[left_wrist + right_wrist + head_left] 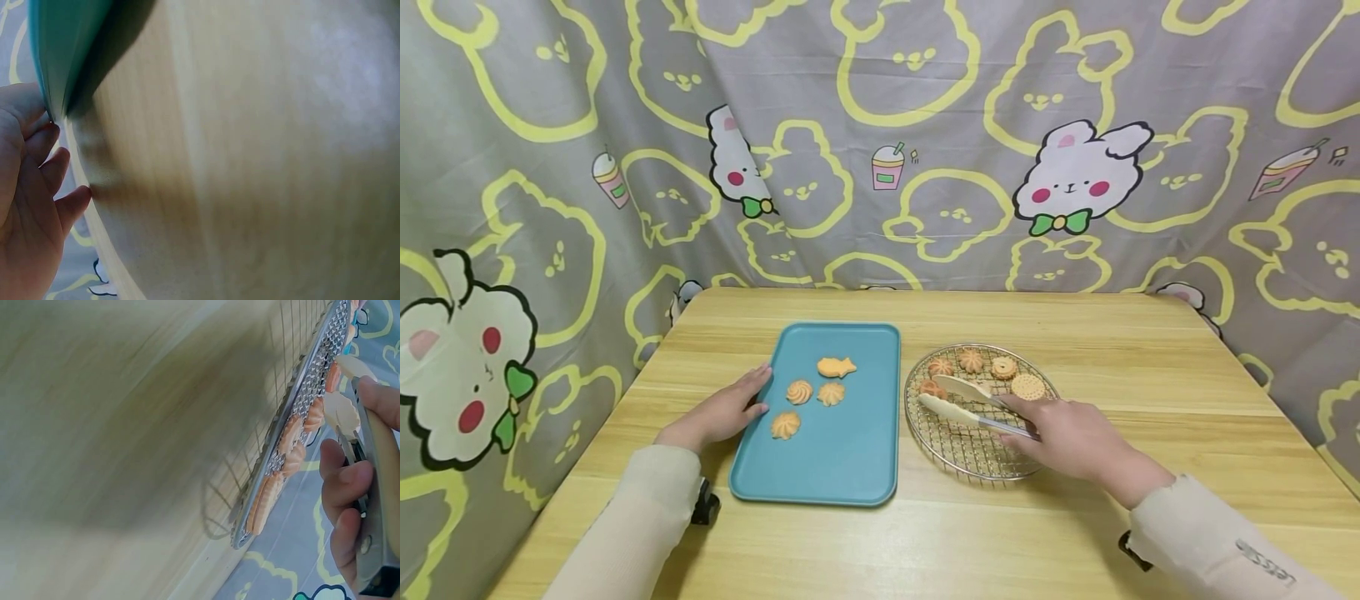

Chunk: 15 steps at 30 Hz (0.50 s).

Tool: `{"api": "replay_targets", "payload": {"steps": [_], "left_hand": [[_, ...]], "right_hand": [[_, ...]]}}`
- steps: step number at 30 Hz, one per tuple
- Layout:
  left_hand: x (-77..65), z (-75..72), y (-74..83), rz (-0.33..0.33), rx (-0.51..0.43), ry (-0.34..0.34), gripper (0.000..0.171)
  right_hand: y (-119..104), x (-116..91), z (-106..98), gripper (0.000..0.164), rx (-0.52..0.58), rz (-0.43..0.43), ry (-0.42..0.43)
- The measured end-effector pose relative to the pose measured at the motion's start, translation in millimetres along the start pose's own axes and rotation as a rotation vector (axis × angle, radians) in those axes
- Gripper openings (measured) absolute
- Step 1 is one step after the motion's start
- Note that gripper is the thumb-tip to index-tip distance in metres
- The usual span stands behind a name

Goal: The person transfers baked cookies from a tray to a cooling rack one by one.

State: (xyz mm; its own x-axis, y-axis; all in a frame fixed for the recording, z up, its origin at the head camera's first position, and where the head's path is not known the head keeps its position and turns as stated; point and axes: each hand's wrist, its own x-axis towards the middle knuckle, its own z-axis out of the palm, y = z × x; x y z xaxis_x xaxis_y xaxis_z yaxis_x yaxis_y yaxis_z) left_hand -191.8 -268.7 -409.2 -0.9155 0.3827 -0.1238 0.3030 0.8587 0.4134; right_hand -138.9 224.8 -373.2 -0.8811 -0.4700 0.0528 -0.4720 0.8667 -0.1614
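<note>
My left hand (724, 413) rests at the left edge of a teal tray (842, 467), its fingertips touching the rim. Several golden cookies lie on that tray, among them a fish-shaped cookie (832, 367) and a swirled cookie (799, 392). With my right hand (1075, 440) I grip metal tongs (380, 506) with pale tips. The tongs' two arms are spread over a round wire rack (973, 481), near a cookie (932, 389) at its left side; whether they touch it I cannot tell. Behind the tongs on the rack sit more cookies, including a flat round cookie (1028, 387).
Tray and rack stand side by side on a light wooden table (970, 550), a narrow gap between them. A grey patterned curtain (925, 233) hangs behind the table and along its sides. In the right wrist view the rack casts a shadow on the wood.
</note>
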Motion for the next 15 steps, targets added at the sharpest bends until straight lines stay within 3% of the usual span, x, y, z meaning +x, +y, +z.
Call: {"api": "replay_targets", "payload": {"steps": [15], "left_hand": [[0.0, 0.9, 0.9, 0.009, 0.002, 0.001, 0.064]], "right_hand": [[5.1, -4.1, -0.7, 0.065, -0.007, 0.030, -0.024]]}}
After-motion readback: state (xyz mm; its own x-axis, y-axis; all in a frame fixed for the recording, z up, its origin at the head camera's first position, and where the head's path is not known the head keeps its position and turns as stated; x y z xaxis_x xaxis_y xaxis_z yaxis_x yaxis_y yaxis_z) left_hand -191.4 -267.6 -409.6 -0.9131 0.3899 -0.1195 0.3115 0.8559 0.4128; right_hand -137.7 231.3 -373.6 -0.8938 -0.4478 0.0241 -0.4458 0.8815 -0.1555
